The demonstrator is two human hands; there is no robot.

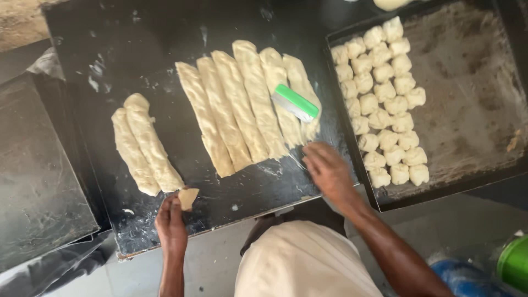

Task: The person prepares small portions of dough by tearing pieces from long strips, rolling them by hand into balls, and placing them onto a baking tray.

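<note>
**Dough piece in the left hand, strips laid out on the black board**

Small pale dough piece [187,197] sits pinched in the fingertips of the left hand [171,223], right at the near edge of the dark, shiny work board [110,44]. So those fingers are closed on it, holding it just below the end of two pale dough strips [144,144] lying side by side on the left part of the board.

Right hand [328,171] is flat-ish on the board with fingers loosely spread and nothing in it, resting near the bottom ends of the bigger bunch: six long pale dough strips [242,104] lined up next to each other, slanting across the middle of the board. A dough scraper with a green handle and metal blade [296,103] lies on top of the rightmost strips, well above the right hand.

Off to the right is a dark rectangular metal baking tray [467,82], with lots of small cut dough chunks [382,99] packed in rows along its left side; the rest of the tray is bare and floury. Bottom right corner shows a green round container [515,263], only partly in view.
</note>
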